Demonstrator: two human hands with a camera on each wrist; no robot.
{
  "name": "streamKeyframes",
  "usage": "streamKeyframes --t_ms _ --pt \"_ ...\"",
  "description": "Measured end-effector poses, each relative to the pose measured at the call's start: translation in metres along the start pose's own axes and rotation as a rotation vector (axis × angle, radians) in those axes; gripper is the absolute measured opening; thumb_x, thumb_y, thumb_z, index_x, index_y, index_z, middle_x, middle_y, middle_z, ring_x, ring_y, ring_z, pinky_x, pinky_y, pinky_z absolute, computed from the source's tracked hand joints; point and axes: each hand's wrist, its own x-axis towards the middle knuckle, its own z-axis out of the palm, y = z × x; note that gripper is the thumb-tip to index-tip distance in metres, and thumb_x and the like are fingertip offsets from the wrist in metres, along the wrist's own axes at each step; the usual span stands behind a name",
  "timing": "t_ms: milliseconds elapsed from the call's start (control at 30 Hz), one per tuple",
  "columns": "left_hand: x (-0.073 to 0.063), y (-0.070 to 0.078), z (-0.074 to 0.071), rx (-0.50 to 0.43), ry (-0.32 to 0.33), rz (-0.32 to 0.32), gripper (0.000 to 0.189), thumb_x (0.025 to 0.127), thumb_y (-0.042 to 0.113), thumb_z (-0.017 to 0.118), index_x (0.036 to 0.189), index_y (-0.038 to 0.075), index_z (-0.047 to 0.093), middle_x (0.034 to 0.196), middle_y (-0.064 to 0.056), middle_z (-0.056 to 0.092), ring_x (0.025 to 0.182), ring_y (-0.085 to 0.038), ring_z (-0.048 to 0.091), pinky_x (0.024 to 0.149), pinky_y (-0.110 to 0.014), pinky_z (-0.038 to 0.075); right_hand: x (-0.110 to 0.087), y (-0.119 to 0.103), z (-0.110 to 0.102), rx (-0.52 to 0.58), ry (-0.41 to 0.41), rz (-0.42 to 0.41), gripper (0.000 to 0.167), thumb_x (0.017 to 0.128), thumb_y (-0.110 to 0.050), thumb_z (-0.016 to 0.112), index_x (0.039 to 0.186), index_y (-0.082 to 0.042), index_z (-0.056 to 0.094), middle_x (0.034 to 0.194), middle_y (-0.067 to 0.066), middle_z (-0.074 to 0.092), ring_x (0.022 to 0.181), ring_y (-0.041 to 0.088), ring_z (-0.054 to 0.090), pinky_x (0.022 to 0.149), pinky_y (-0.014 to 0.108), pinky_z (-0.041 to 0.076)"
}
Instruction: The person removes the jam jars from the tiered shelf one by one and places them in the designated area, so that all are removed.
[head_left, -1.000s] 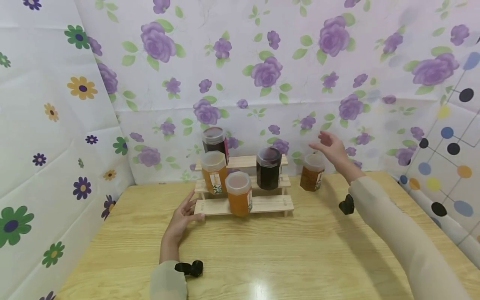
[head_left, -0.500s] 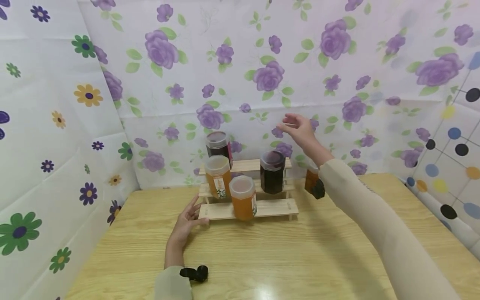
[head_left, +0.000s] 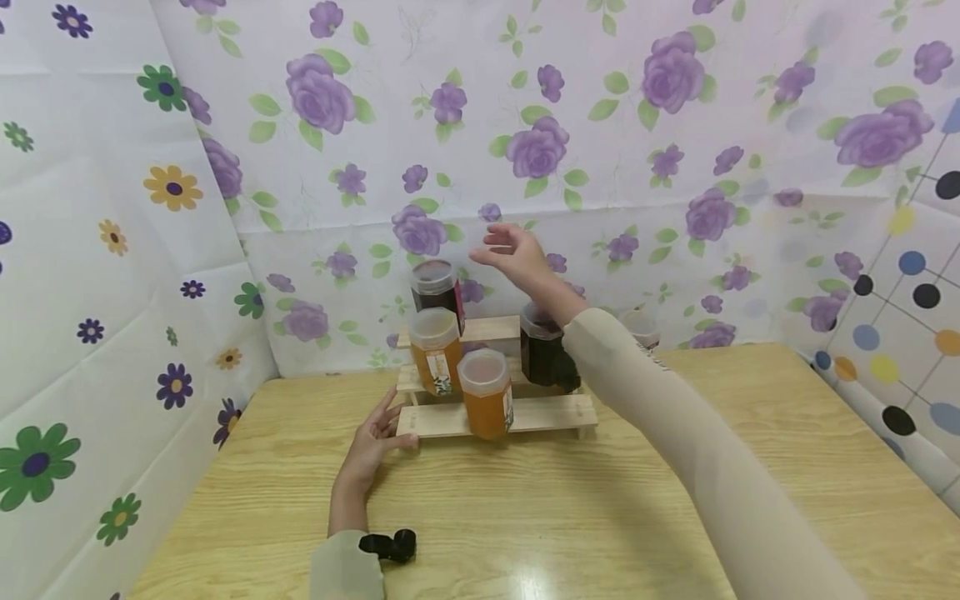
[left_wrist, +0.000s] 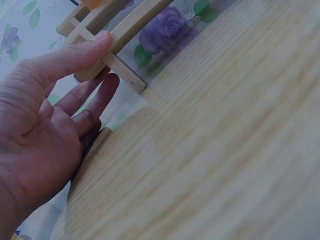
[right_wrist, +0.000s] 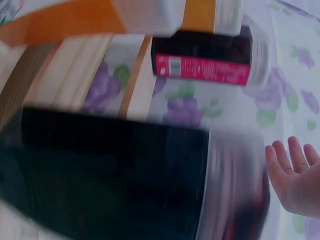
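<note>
A three-tier wooden display rack (head_left: pixel 551 410) stands on the table against the back cloth. My left hand (head_left: pixel 365 450) grips its left end; in the left wrist view the thumb (left_wrist: pixel 75 57) lies on the plank with fingers below. My right hand (head_left: pixel 517 257), empty with fingers spread, hangs in the air right of the dark jar (head_left: pixel 433 287) with a pink label on the top tier. The middle tier bears an orange jar (head_left: pixel 435 354) and, partly behind my right wrist, another dark jar (head_left: pixel 538 350). Another orange jar (head_left: pixel 486 400) is on the lowest tier.
A further jar (head_left: pixel 639 323), mostly hidden by my right sleeve (head_left: pixel 660 408), stands on the table (head_left: pixel 480 517) right of the rack. Flowered cloth (head_left: pixel 465 108) closes off the back, with patterned cloths on both sides.
My right hand has moved left, from above the jar on the table, past the dark middle-tier jar, towards the dark top-tier jar. My left hand keeps its hold on the rack.
</note>
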Motion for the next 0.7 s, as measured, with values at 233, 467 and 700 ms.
streamKeyframes --t_ms 233,467,700 --pt "-0.002 0.002 -0.002 0.006 0.009 0.006 0.094 0.085 0.003 0.072 0.157 0.031 0.019 0.158 -0.015 0.031 0.14 -0.036 0.039 0.114 -0.047 0.035 0.008 0.001 0.031 0.041 -0.025 0.046 0.067 0.089 -0.031 0.072 0.145 -0.011 0.043 0.144 0.01 0.052 0.134 0.028 0.048 0.11 0.041 0.042" --pt "-0.003 0.003 -0.001 0.016 0.01 0.007 0.092 0.086 0.003 0.071 0.157 0.03 0.019 0.158 -0.015 0.031 0.139 -0.037 0.039 0.113 -0.047 0.036 0.009 0.005 0.052 0.048 -0.077 0.081 0.072 0.088 -0.029 0.072 0.149 -0.012 0.038 0.154 0.01 0.039 0.142 0.03 0.037 0.111 0.045 0.04" --pt "-0.003 0.005 0.001 0.006 -0.003 0.003 0.092 0.086 0.002 0.07 0.157 0.031 0.019 0.158 -0.015 0.031 0.141 -0.036 0.037 0.114 -0.049 0.034 0.01 0.006 0.065 -0.016 -0.098 0.122 0.086 0.085 -0.03 0.076 0.153 -0.012 0.028 0.159 0.01 0.031 0.146 0.03 0.03 0.113 0.045 0.038"
